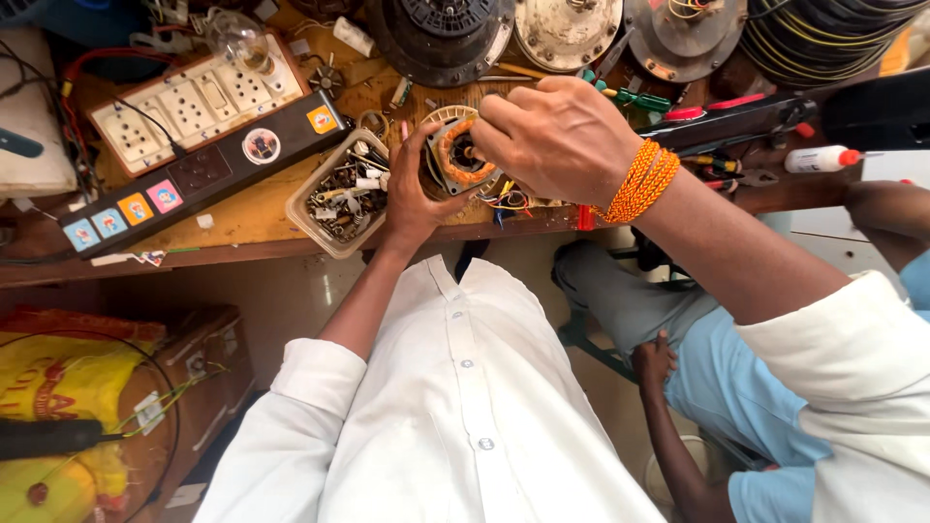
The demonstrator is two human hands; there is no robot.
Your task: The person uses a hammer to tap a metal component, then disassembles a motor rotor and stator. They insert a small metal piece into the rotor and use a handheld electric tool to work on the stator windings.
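A small motor stator [459,155] with orange-copper windings is held upright near the front edge of the wooden workbench [242,215]. My left hand [415,199] cups it from below and from the left. My right hand [554,138], with an orange thread band [639,182] at the wrist, reaches over the top, its fingertips pinched at the windings. Loose coloured wires [506,201] hang just below the stator.
A clear plastic tray [341,196] of small screws and parts lies left of the stator. A switch-and-socket board [199,131] with a bulb [235,37] stands at the left. Fan motor housings [446,34] line the back. Another person in a light blue shirt [736,378] sits at the right.
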